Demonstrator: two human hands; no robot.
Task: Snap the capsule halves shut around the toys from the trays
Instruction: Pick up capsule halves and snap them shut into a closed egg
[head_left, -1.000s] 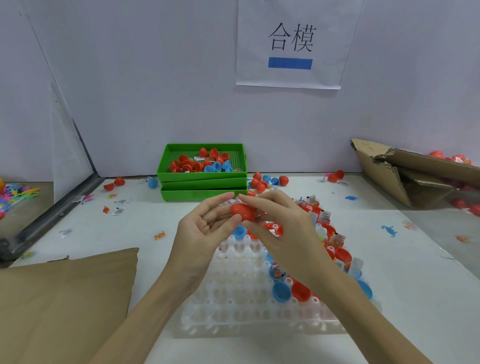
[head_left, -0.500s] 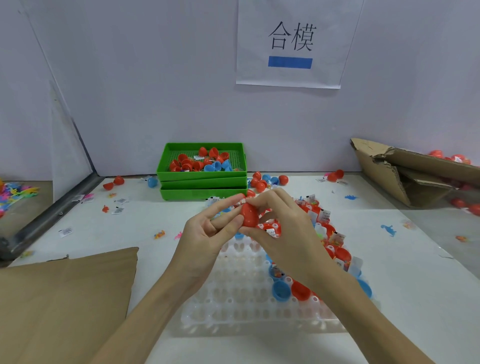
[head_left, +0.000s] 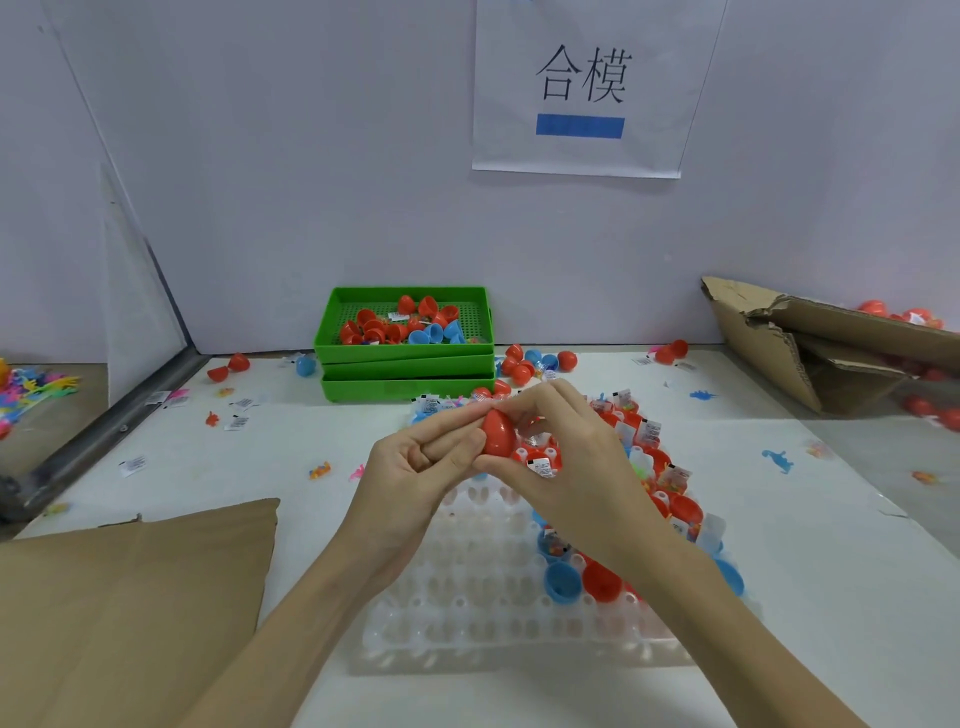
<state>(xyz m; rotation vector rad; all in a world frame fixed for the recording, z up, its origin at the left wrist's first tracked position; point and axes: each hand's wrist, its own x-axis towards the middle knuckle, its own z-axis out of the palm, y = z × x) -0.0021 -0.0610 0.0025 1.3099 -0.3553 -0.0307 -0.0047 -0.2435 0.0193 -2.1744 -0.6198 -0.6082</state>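
Both hands pinching a red capsule (head_left: 497, 434) above the white tray (head_left: 493, 618).
L hand (head_left: 415, 467) & R hand (head_left: 566, 457) fingers curl round it; I'd squeeze straight along the seam w/ halves aligned till it clicks.

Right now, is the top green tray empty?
No, the top green tray holds a scatter of red and blue capsule halves lying on its mesh floor.
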